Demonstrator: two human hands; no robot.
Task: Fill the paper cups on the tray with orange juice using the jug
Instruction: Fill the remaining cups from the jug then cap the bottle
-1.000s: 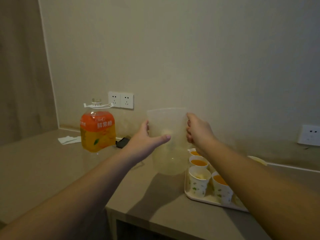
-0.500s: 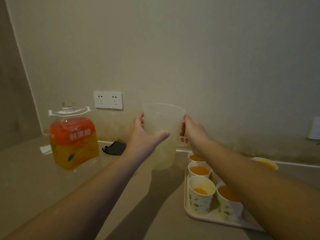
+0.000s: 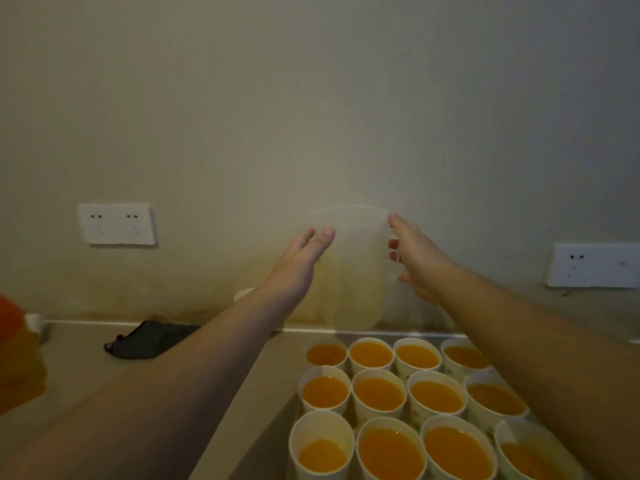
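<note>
Beige wall with two white socket plates; tan counter below. Jug: clear plastic, looks empty, upright, held up before the wall behind the cups. Right hand: fingers curled round the jug's handle. Left hand: fingers straight, flat against the jug's left side. Paper cups: three rows, filled with orange juice, the near-left one lower. Dark cloth on the counter, left. Orange bottle at the left edge.

Dim, warm yellow-green cast, soft diffuse light without glare, faint shadows on the beige countertop, slight overall softness, orange-labelled juice bottle blurred at left edge, wide-angle stretching of both forearms toward the corners
</note>
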